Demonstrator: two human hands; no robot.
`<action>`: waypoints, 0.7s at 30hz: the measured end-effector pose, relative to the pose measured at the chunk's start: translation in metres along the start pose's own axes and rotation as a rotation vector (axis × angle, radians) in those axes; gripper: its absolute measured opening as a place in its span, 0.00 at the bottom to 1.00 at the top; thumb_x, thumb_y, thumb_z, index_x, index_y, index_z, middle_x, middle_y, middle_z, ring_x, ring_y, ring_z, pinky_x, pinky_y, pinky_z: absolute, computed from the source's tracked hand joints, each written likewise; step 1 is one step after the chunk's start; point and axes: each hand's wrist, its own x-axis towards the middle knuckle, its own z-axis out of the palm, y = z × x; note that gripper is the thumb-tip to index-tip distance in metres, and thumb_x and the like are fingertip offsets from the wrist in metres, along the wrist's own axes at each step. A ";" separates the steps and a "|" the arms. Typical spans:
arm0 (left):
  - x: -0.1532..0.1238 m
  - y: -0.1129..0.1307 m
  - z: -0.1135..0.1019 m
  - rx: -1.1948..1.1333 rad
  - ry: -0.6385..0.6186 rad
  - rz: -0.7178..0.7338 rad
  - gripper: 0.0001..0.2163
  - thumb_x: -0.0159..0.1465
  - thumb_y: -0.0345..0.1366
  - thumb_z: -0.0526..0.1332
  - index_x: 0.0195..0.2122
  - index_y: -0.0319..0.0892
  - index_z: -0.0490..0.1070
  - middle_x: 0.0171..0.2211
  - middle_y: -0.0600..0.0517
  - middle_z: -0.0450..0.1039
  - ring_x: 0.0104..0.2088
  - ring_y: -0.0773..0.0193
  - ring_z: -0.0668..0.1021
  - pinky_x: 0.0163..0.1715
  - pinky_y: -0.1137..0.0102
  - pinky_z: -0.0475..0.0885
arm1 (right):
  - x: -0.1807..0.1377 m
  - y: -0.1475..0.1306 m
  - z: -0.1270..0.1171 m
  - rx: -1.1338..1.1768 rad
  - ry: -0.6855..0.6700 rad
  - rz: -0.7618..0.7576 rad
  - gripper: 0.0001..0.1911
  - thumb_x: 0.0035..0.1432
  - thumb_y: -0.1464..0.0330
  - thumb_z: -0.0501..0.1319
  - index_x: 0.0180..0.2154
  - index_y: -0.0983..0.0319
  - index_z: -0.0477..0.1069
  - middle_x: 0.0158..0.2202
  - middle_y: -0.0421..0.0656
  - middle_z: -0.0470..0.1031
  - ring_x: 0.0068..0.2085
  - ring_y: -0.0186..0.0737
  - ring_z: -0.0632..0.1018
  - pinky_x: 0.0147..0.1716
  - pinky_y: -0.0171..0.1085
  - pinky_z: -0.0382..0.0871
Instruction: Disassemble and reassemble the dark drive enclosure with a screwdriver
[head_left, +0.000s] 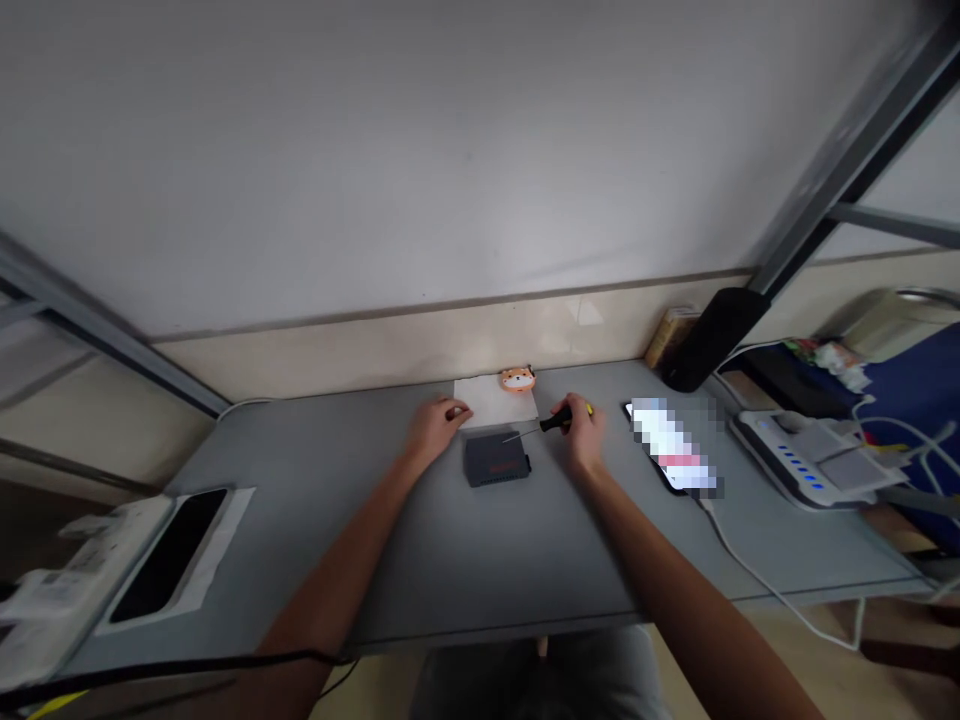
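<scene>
My right hand (583,432) is wrapped around the handle of a screwdriver (555,420) with a black and yellow grip. Its thin metal shaft points left, with the tip over the top of a dark grey box (495,462) that has reddish lettering and a row of small slots along its near side. Just beyond the box's left corner, my left hand (436,430) has its thumb and fingers pinched together at the edge of a white sheet of paper (484,400). Whatever those fingers hold, if anything, is too small to make out. An orange and white animal-faced case (518,379) rests on the paper.
On the grey desk (315,500), a lit phone (671,448) with a cable lies right, beside a power strip (802,460) with plugs. A black cylinder (716,340) stands at the back right. Another dark phone (171,555) lies left. A wall closes off the back.
</scene>
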 end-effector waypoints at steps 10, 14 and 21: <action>-0.045 0.016 -0.010 -0.044 -0.129 -0.016 0.16 0.70 0.48 0.56 0.50 0.44 0.73 0.32 0.52 0.78 0.28 0.61 0.78 0.30 0.68 0.73 | 0.005 0.004 -0.003 -0.076 0.026 -0.095 0.22 0.55 0.52 0.54 0.19 0.59 0.69 0.17 0.39 0.66 0.20 0.36 0.66 0.19 0.37 0.60; -0.065 0.033 0.001 -0.023 -0.150 0.033 0.20 0.65 0.49 0.64 0.53 0.44 0.70 0.45 0.44 0.79 0.43 0.51 0.81 0.39 0.61 0.77 | 0.008 0.009 -0.003 -0.137 0.032 -0.131 0.24 0.57 0.50 0.53 0.21 0.59 0.70 0.17 0.40 0.67 0.22 0.37 0.69 0.20 0.35 0.62; -0.056 0.013 -0.010 -0.249 -0.328 0.020 0.22 0.65 0.37 0.64 0.60 0.50 0.68 0.54 0.46 0.76 0.51 0.55 0.80 0.50 0.61 0.76 | 0.002 0.000 -0.004 -0.180 0.002 -0.196 0.22 0.58 0.53 0.55 0.20 0.59 0.70 0.16 0.38 0.66 0.20 0.35 0.67 0.20 0.35 0.60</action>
